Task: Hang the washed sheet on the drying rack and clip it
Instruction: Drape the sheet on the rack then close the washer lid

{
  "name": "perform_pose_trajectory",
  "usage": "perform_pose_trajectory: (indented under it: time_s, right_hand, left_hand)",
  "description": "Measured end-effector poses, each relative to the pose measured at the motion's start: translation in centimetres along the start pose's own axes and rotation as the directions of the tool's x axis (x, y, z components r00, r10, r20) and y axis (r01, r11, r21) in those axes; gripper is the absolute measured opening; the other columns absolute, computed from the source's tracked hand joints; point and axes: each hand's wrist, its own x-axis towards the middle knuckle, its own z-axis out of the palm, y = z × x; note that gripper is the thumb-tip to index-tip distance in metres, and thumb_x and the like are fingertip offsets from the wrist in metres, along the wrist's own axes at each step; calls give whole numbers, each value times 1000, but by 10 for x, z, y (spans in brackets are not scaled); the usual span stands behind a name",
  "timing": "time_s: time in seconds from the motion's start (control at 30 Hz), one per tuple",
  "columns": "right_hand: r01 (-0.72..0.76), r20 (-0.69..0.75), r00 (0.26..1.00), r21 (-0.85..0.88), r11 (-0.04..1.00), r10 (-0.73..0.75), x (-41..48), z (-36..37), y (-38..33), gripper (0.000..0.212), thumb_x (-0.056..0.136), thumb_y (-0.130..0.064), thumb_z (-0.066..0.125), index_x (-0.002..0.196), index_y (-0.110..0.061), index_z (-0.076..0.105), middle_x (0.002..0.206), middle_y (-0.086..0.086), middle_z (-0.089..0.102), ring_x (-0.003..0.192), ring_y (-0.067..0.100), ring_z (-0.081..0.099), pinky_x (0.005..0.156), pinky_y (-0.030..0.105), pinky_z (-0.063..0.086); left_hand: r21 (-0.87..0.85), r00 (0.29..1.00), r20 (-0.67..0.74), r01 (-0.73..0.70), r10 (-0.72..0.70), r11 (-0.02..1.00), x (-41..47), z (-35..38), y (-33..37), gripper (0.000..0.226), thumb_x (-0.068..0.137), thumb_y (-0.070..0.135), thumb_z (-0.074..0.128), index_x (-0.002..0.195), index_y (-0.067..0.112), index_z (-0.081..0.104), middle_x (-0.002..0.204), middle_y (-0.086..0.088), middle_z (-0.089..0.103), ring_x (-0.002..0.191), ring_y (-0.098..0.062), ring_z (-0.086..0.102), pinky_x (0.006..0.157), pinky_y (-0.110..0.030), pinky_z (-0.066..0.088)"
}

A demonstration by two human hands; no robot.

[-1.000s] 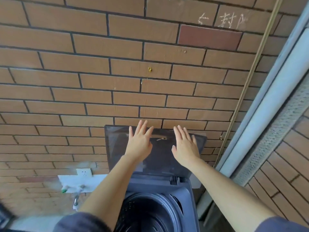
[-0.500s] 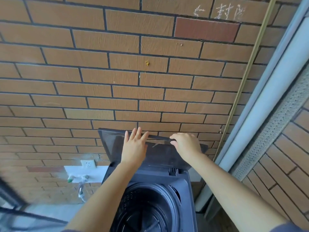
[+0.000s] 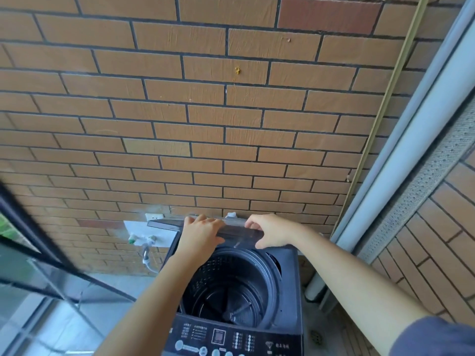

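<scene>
The sheet is nowhere in view, and neither is the drying rack or any clip, so nothing here shows the hanging or the clipping as done. Both appear to be left.

At 6 o'clock in the view stands a top-loading washing machine (image 3: 294,278) with its drum (image 3: 231,291) open to the camera. The drum holds no laundry: its perforated wall and the bare pulsator at the bottom show plainly. This suggests the sheet is already out of the machine, though where it lies cannot be told.

At 12 o'clock from the drum, the dark lid (image 3: 164,223) is folded and tilted over the opening. The left hand (image 3: 203,232) grips it with fingers curled over the top edge. The right hand (image 3: 272,231), just beside at 3 o'clock, clamps it between bent fingers above and thumb below.

The control panel (image 3: 231,340) sits at 6 o'clock of the drum. A tap (image 3: 144,238) and a socket (image 3: 154,216) are on the brick wall (image 3: 205,124) at 9 o'clock of the lid. A grey pipe (image 3: 411,150) runs along the 3 o'clock side.
</scene>
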Motion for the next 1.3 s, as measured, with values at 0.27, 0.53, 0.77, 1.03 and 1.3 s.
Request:
perform_pose_trajectory:
  time_s: [0.27,0.53,0.77,1.03,1.3]
  right_hand:
    - [-29,107,993,-107,994,41,1,63,-3,70,75,-22,73,137,-20,40,133,3,46,118,23,48,95,41,47]
    - [-106,206,969,-139,985,134,12,144,5,60,82,-9,59,139,-15,42,130,6,42,117,29,48,92,42,47]
    - [-209,216,948,-132,969,234,19,195,6,48,86,-4,46,134,-10,47,132,9,41,120,33,46,96,44,45]
    - [-278,133,949,-64,958,284,20,217,6,48,88,-6,45,135,-16,45,136,3,40,123,27,41,98,41,42]
    - [-264,16,960,391,882,280,0,210,2,47,93,-17,48,139,-16,44,140,-2,41,126,17,46,103,29,38]
  left_hand:
    - [11,960,269,-90,84,996,-38,37,-6,61,87,47,57,142,31,35,142,8,43,130,-20,33,102,-43,25]
    - [38,865,500,-76,47,996,-68,97,0,55,88,34,60,138,23,38,141,-2,37,131,-25,30,104,-45,26]
    - [2,806,592,-34,26,999,-88,141,-2,62,87,8,51,143,24,29,143,-3,33,130,-26,29,106,-45,28]
    - [-62,811,583,0,36,998,-93,154,-4,64,87,8,50,145,24,27,145,0,32,131,-25,28,107,-44,29]
    - [-389,859,491,367,-146,845,-129,137,4,47,93,27,49,139,27,39,140,3,43,125,-20,44,102,-44,40]
